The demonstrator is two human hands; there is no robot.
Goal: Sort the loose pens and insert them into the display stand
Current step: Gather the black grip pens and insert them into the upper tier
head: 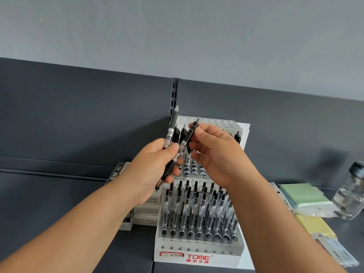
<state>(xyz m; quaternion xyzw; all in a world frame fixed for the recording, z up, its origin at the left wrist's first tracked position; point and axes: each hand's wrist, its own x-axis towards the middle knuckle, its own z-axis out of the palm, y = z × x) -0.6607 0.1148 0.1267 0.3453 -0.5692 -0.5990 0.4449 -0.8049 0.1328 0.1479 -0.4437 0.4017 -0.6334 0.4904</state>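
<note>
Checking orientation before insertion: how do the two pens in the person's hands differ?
The upright pen points writing tip up, held by the left hand alone; the slanted pen points tip down, its clicker end pinched by the right hand too. Both have clear barrels and black grips.

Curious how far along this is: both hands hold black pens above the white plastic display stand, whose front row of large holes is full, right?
No: the head view shows that front row of large holes empty. Left hand and right hand do hold black pens above the white plastic display stand.
</note>
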